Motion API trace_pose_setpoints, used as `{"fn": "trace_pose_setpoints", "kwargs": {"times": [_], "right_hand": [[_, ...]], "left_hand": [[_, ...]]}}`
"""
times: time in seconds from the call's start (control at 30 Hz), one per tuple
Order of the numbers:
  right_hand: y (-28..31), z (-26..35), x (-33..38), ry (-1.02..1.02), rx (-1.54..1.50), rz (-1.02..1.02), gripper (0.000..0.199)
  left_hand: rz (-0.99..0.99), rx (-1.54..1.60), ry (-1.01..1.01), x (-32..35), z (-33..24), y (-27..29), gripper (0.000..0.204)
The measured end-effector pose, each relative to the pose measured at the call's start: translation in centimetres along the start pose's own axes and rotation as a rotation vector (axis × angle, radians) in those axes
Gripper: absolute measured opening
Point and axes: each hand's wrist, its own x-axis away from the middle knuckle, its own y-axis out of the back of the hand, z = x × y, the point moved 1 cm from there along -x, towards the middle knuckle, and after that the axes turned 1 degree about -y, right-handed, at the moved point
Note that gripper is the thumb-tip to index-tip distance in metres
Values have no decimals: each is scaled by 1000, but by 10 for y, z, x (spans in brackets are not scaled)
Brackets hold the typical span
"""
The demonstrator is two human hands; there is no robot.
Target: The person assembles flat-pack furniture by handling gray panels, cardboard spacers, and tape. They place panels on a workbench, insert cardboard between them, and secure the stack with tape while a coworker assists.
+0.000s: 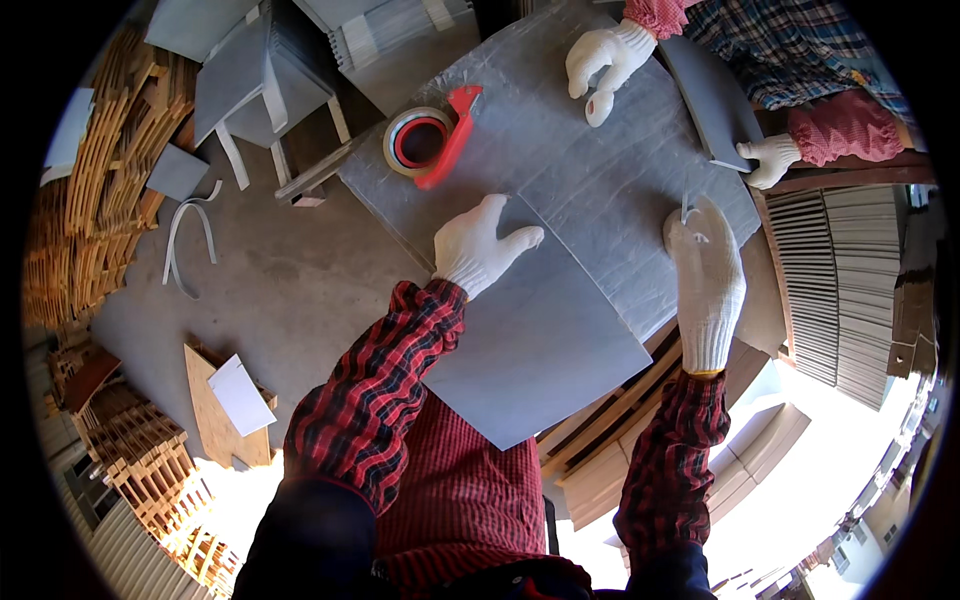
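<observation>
A flat grey panel (540, 340) lies at the near side of the grey-topped work table (610, 180), with its near corner reaching past the edge toward my body. My left hand (480, 245), in a white knit glove, rests at the panel's left edge with the thumb spread away from the fingers; nothing shows in it. To the right of the panel, my gloved right hand (708, 275) has its fingers curled, and a thin pale sliver sticks up by the fingertips, too small to name. Beyond my left hand lies a red tape dispenser (462, 140) with a roll of tape.
Across the table, a co-worker's gloved hand (605, 65) hovers over the top while the other (770, 160) touches a grey panel (708, 95). Stacked grey panels (235, 85) stand at far left. Wooden pallets (120, 140) and a curled white strap (175, 245) lie left.
</observation>
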Motion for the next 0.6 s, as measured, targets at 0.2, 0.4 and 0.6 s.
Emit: {"fn": "trace_pose_setpoints", "kwargs": {"times": [0.2,0.4,0.6], "right_hand": [[-145,16,-87,-221,-295,118,76],[-181,-10,-129,-295,-539,-49,43],[-54,0,-54,-172,-306,291,39]], "left_hand": [[57,67,57,2,-9,8,73],[49,76,5,1,-12,-1,74],[28,94,49,0,-1,-3,67]]}}
